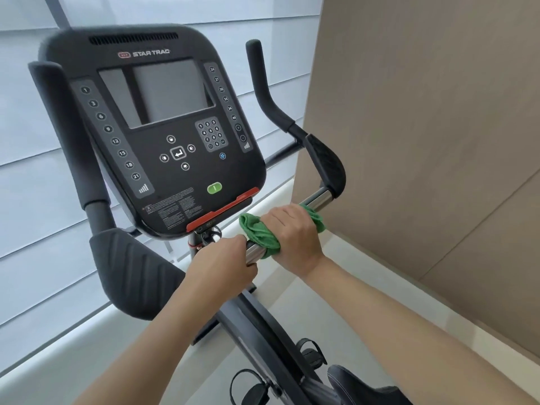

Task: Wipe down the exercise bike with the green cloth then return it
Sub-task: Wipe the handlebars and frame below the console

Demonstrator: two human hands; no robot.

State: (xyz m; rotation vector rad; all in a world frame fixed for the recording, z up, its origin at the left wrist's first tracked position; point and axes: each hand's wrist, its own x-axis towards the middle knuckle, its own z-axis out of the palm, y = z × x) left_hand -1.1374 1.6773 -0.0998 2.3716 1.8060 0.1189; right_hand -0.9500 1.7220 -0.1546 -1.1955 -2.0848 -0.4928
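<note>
Right hand (pixel 293 235) clamps green cloth (pixel 258 233) around chrome handlebar (pixel 318 198); left hand (pixel 222 263) fist-grips same bar beside cloth, below console (pixel 163 127).

The exercise bike (pixel 163 135) is a black upright machine with a broad console tilted back, its grey screen dark, number keys down both sides and a green oval button low on the face. Padded black grips rise at either side, with ribbed elbow pads below them. A chrome bar (pixel 317 199) runs slanting beneath the console's right edge. The green cloth (pixel 258 233) (soft, bunched, rather crumpled) is wrapped around that chrome bar, spilling out at both ends of the fist that clasps it. Pedals and the saddle's front show at the bottom.
</note>
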